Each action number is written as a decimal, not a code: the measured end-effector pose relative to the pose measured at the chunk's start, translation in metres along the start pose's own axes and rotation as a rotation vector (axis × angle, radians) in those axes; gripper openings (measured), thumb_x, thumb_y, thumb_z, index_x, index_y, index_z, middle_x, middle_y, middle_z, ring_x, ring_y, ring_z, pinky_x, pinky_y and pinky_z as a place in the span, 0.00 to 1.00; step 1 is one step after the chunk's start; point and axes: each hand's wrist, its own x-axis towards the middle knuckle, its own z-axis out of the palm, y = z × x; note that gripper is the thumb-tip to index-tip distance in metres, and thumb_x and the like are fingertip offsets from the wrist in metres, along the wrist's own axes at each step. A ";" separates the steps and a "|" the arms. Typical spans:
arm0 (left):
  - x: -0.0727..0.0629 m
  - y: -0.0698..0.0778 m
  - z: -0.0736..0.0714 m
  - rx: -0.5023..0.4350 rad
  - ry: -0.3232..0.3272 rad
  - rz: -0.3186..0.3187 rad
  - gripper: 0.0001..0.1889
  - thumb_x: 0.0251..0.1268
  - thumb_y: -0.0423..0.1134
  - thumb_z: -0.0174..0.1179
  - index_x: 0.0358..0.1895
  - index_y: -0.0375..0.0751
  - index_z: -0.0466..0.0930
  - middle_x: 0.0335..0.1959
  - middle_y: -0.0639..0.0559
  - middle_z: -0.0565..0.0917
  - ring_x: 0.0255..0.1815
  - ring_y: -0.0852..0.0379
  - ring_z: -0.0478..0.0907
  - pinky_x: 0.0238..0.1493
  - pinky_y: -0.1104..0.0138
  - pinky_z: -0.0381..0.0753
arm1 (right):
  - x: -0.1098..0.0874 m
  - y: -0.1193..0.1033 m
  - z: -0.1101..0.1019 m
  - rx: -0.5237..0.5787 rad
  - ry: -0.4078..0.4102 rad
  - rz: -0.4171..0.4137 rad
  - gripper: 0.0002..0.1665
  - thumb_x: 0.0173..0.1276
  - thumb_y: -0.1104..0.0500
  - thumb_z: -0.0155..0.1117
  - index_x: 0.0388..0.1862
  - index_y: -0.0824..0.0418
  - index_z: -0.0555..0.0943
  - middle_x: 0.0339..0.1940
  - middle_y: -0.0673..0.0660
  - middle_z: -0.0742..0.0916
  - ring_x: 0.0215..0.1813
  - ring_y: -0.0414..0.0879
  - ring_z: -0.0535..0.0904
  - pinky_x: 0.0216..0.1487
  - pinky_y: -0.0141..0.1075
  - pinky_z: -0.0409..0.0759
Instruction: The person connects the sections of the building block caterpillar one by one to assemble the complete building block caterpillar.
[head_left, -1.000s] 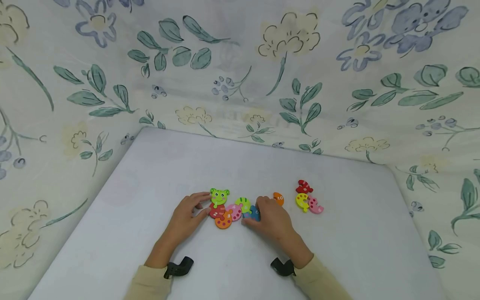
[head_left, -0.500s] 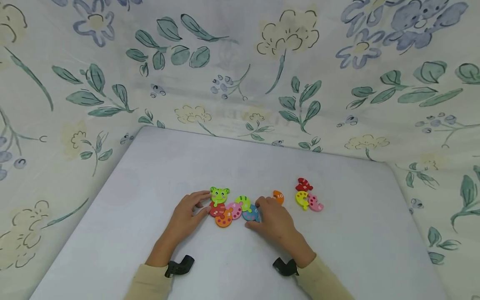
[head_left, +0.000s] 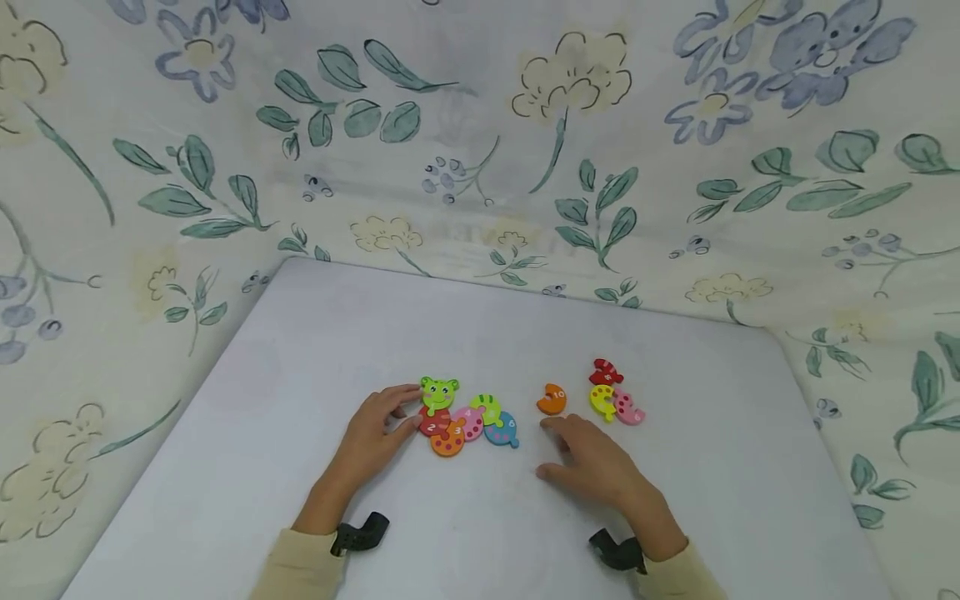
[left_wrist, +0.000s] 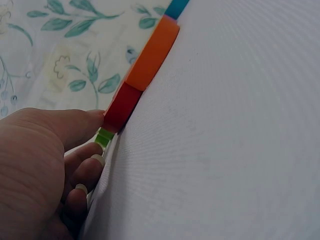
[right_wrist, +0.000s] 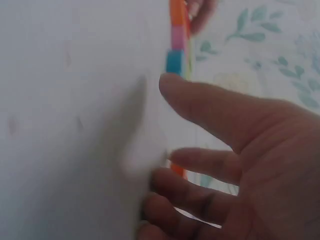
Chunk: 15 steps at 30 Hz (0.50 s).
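Over the white tabletop, the right hand is open and holding nothing, just right of the joined puzzle chain; the left hand, fingers loosely bent, rests at the chain's left end, thumb touching the red piece. Well right of the chain lies a three-piece cluster, with the orange piece marked 10 between them.

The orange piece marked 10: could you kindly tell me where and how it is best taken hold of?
I would pinch the orange piece by its rounded rim, across the near and far edges, coming from the near side: it lies flat, its notch faces left, and the right hand is there, thumb and fingers apart.
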 end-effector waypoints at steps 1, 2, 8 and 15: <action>0.000 0.000 0.000 0.003 -0.001 -0.002 0.24 0.68 0.40 0.73 0.67 0.48 0.82 0.64 0.54 0.82 0.45 0.60 0.74 0.45 0.61 0.78 | -0.002 0.004 -0.004 0.014 -0.011 0.007 0.40 0.61 0.44 0.81 0.70 0.53 0.79 0.39 0.45 0.78 0.44 0.42 0.73 0.47 0.40 0.79; 0.000 -0.001 0.000 0.004 -0.002 -0.003 0.24 0.68 0.40 0.72 0.67 0.48 0.82 0.64 0.54 0.82 0.45 0.60 0.74 0.46 0.61 0.78 | -0.003 0.009 -0.007 0.023 -0.018 0.017 0.40 0.61 0.44 0.81 0.70 0.53 0.79 0.38 0.45 0.78 0.44 0.42 0.73 0.46 0.40 0.79; 0.000 0.000 0.001 -0.012 -0.012 -0.004 0.24 0.69 0.40 0.72 0.67 0.48 0.82 0.65 0.55 0.81 0.46 0.60 0.74 0.47 0.61 0.78 | -0.011 0.037 -0.027 0.113 0.059 0.049 0.33 0.67 0.48 0.77 0.67 0.58 0.80 0.38 0.47 0.81 0.43 0.44 0.76 0.43 0.39 0.79; 0.000 0.004 -0.001 -0.004 -0.016 -0.013 0.24 0.69 0.39 0.72 0.67 0.48 0.82 0.65 0.54 0.81 0.46 0.60 0.74 0.47 0.61 0.79 | -0.007 0.049 -0.044 0.059 0.273 0.079 0.30 0.71 0.53 0.74 0.65 0.68 0.78 0.48 0.60 0.83 0.41 0.50 0.78 0.41 0.42 0.82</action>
